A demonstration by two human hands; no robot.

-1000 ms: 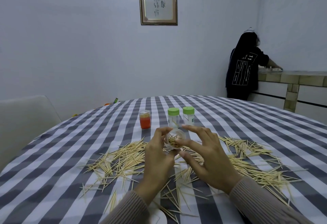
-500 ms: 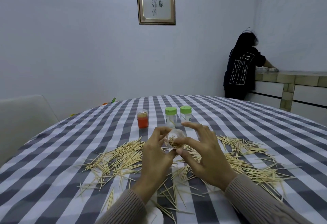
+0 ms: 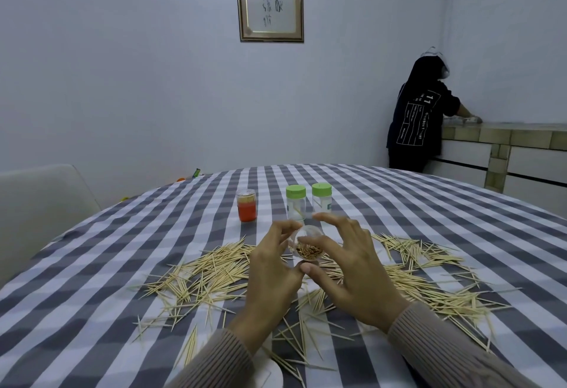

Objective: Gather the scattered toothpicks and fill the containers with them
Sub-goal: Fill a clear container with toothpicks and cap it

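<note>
Toothpicks (image 3: 214,268) lie strewn across our checked tablecloth (image 3: 92,265), light, stiff, sharp-tipped, best pinched mid-length in small aligned bundles. Our left hand (image 3: 273,268) grips the clear toothpick jar (image 3: 306,245), tilted toward us and part-filled; our right hand (image 3: 352,265) touches its rim with spread, loosely bent fingers.

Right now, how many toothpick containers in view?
4: clear open plastic container gripped by the left hand, two green-lidded clear jars behind it, orange-filled clear jar left. None seem hidden.
</note>
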